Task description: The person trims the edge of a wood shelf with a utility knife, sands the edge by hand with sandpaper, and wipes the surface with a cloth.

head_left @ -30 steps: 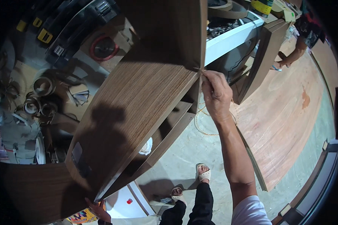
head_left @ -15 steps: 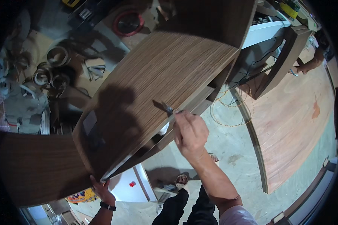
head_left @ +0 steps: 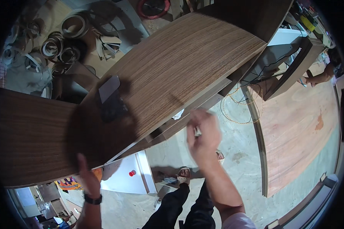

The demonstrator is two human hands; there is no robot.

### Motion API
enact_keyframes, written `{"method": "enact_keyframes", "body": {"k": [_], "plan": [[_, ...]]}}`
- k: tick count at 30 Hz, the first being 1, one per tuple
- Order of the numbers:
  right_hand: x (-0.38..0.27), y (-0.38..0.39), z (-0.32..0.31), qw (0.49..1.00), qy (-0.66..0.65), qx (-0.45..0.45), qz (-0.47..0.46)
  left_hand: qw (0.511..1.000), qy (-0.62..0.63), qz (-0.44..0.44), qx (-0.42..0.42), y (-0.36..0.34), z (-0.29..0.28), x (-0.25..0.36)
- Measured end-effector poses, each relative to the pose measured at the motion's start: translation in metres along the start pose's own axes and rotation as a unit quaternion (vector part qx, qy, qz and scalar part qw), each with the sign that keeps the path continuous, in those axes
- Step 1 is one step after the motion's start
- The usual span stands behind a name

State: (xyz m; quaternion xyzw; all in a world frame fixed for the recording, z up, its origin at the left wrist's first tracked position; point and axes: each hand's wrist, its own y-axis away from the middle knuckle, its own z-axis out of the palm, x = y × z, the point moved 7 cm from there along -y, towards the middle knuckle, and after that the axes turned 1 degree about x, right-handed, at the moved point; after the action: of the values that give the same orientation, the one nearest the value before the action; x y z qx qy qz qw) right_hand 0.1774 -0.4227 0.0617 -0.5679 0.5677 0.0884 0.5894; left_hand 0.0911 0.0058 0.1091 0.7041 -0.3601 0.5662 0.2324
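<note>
A brown wood-grain cabinet [head_left: 187,53] lies in front of me, with a narrow open gap along its near edge. My right hand [head_left: 204,135] hovers just off that edge, over the floor, its fingers curled. A small pale bit shows between the fingers, but motion blur hides what it is. At the near left, my left hand [head_left: 88,179] is by the lower edge of a second wood-grain panel [head_left: 30,133], thumb raised and fingers stretched. A whitish piece [head_left: 110,88] with a dark patch below it lies on the cabinet's top. A bit of white material [head_left: 178,114] pokes out of the gap.
Edging rolls [head_left: 53,47] and offcuts [head_left: 107,46] lie at the far left, near a red-rimmed saw blade [head_left: 153,8]. A large plywood sheet [head_left: 298,133] rests at right, by a yellow cord [head_left: 240,114] and another person's hand [head_left: 313,79]. A white panel [head_left: 122,181] carries a red cap [head_left: 132,173].
My right hand has drawn back from the cabinet's edge toward me; the small dark tool at its fingertips no longer shows. My left hand has come slightly left and up. The view has shifted.
</note>
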Motion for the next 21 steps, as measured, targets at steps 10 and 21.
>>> {"method": "enact_keyframes", "body": {"k": [10, 21], "plan": [[0.033, -0.081, -0.036, 0.977, 0.198, 0.04, -0.066, 0.684, -0.404, 0.603, 0.072, 0.002, -0.032, 0.148], [-0.091, 0.042, 0.044, 0.97, 0.042, -0.199, -0.132, 0.693, -0.382, 0.604, 0.09, 0.001, -0.033, 0.136]]}}
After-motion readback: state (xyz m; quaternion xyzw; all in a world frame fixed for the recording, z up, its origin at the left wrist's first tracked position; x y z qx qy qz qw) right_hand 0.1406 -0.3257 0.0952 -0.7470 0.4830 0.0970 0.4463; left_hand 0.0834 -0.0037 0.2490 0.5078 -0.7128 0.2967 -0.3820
